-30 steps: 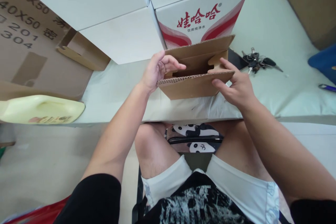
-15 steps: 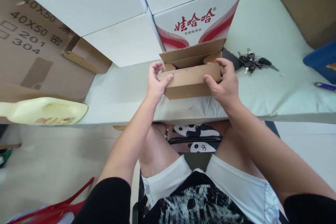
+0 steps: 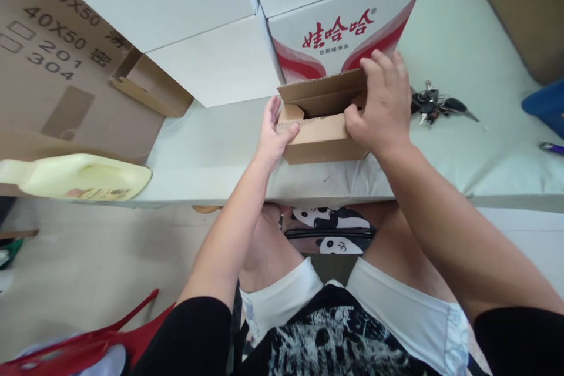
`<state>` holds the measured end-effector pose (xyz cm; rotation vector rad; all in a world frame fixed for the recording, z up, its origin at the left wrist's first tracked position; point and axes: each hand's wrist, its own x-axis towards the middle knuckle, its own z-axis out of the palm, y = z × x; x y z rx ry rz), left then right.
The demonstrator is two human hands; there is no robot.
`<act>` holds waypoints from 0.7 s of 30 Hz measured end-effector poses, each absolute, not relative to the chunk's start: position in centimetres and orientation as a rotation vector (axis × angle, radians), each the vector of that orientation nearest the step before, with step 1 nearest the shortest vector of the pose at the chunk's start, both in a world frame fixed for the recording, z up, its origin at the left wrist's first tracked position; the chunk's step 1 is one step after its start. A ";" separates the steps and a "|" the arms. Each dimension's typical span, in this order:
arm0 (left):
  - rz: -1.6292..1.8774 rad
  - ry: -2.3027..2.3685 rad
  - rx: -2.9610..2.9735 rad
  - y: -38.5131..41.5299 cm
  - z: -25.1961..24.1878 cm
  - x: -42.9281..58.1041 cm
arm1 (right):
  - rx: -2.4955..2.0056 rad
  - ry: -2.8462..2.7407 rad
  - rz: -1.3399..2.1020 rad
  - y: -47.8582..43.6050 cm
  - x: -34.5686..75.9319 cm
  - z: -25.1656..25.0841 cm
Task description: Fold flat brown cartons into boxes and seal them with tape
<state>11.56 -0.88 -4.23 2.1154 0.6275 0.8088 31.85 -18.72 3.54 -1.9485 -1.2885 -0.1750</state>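
A small brown cardboard box point(image 3: 326, 151) rests on the covered table near its front edge, its lid flap point(image 3: 315, 89) raised at the back. My left hand point(image 3: 272, 136) grips the box's left end, thumb over the front top edge and fingers behind the side. At the right end, my right hand point(image 3: 384, 107) has its fingers over the lid's right corner and its thumb at the front wall's top edge. The left side flap point(image 3: 291, 113) leans inward. What lies inside the box is too dark to make out, and my right hand hides its right end.
Behind the box stands a white carton with red lettering point(image 3: 339, 41). Keys point(image 3: 434, 106) lie to the right, with a blue object point(image 3: 546, 107) and a pen point(image 3: 553, 147) farther along. On the left are a large brown carton point(image 3: 66, 100) and a pale yellow bottle point(image 3: 92, 176).
My right hand has moved from the box's right side up onto the lid's right corner. My left hand keeps its grip on the left end. The whole view has shifted slightly.
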 end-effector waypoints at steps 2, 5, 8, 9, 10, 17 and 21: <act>0.826 0.617 2.126 -1.1 -4.3 11.8 | -1.957 -1.296 -0.226 -18.6 31.7 2.8; 0.839 0.618 2.139 -1.5 -4.2 12.2 | -1.981 -1.261 -0.198 -18.8 31.6 2.1; 0.788 0.646 2.150 -1.8 -3.7 12.3 | -2.060 -1.219 -0.113 -18.8 31.6 2.2; 0.767 0.650 2.151 -1.8 -3.5 12.3 | -2.073 -1.217 -0.087 -18.8 31.6 2.2; 0.749 0.652 2.153 -1.9 -3.3 12.2 | -2.066 -1.225 -0.068 -18.7 31.7 2.2; 0.714 0.641 2.179 -2.1 -2.8 11.3 | -2.009 -1.291 -0.129 -18.4 32.6 0.9; 0.704 0.570 2.324 -2.4 -2.2 10.1 | -2.038 -1.311 -0.192 -18.5 32.6 0.9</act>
